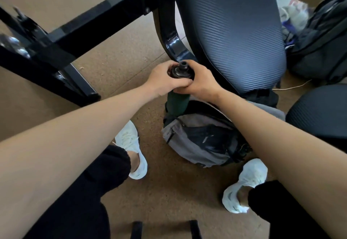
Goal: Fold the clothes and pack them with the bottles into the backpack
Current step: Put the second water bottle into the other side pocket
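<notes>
The step in hand looks like packing a bottle. The grey and black backpack (197,144) lies on the floor between the person's feet, near the middle of the scene. The dark green bottle (177,104) stands upright at its far left corner, with its lower end going down into the bag there. Whether that is a side pocket or the main opening cannot be told. The left hand (165,80) and the right hand (201,80) both grip the bottle's upper part, fingers curled round it and meeting on the near side. The next move probably calls for a straight push down, keeping the bottle upright so that the fabric mouth does not catch its base. One hand may have to let go to hold the opening wide.

The floor (169,201) is a brown, speckled, cork-like surface, matt and flat. The chair (231,32) on the far side has a broad, rounded pad of dark, finely ribbed fabric on a glossy black curved frame. The table frame (93,18) at far left is square black metal, shiny, with bolt heads. A second backpack (323,41), black and soft, slumps at far right, and a pale crumpled cloth heap (289,13), too blurred to name, lies just left of it. The grey backpack is woven fabric with black panels and zips, and it sags. The white shoes (131,144) are knitted and soft. The bottle is a smooth, matt cylinder. Its black cap (181,71) is round and stepped, with a narrow spout on top.
</notes>
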Motion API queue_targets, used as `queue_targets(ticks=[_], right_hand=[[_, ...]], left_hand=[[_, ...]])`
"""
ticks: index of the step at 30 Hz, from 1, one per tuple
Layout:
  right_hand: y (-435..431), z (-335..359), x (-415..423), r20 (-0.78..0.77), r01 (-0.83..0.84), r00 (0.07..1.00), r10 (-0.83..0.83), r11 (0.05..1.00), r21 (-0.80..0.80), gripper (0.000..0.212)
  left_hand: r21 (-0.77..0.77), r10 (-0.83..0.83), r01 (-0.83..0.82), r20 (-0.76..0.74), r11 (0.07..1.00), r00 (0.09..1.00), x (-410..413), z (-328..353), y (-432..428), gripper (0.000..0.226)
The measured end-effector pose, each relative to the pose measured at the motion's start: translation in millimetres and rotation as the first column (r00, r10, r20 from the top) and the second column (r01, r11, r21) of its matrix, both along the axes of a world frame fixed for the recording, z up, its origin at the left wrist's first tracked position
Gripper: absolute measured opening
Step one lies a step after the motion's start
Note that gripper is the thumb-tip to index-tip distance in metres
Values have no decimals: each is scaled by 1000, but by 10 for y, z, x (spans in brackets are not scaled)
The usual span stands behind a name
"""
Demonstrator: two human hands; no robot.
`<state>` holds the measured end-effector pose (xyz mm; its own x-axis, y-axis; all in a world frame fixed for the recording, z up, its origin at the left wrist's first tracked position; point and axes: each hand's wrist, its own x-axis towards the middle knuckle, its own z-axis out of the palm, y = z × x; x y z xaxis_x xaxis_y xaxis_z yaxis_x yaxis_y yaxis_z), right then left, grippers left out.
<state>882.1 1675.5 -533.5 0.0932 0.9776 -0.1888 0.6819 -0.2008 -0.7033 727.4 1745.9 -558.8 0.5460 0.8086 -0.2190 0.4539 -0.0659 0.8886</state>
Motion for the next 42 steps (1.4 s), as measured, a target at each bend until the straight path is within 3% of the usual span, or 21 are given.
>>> queue_targets(ticks=[3,6,10,18,21,24,28,31,37,40,42], right_hand=[[49,-66,74,15,73,997,-75,989,126,77],[-27,-166,119,76,30,996,-47,977,213,78],[-280,-351,270,215,-43,977,9,987,152,78],[-769,-295,425,162,114,978,-129,988,101,79],[-825,-259,391,132,139,980,-148,987,75,79],[-882,-230,402,127,171,977,-173,985,26,80],[-981,-212,500,148,272,954,-260,960,-70,90],[-1058,-236,531,153,339,935,-319,931,-135,89],[-1158,-246,459,145,390,920,-365,893,-225,99],[-1149,-195,412,170,360,930,-326,901,-244,93],[-1115,-156,392,190,312,945,-266,909,-277,79]], left_hand=[[-241,155,-113,163,964,974,-6,-93,115,38],[-257,248,-248,-30,934,968,-41,-494,210,17],[-206,144,-229,-360,952,922,-21,-1084,37,16],[-252,2,-134,-462,959,887,345,-1571,-354,44],[-283,-138,-26,-545,959,827,312,-1671,-349,52],[-233,-122,-33,-619,972,776,314,-1628,-408,53],[-264,-133,-39,-601,964,788,245,-1637,-413,56],[-361,-133,-72,-512,930,849,77,-1673,-368,35],[-319,-64,-108,-484,941,873,-169,-1600,-372,19],[-331,-30,-142,-463,933,886,-235,-1570,-428,13],[-353,-24,-152,-448,923,893,-274,-1581,-466,10]])
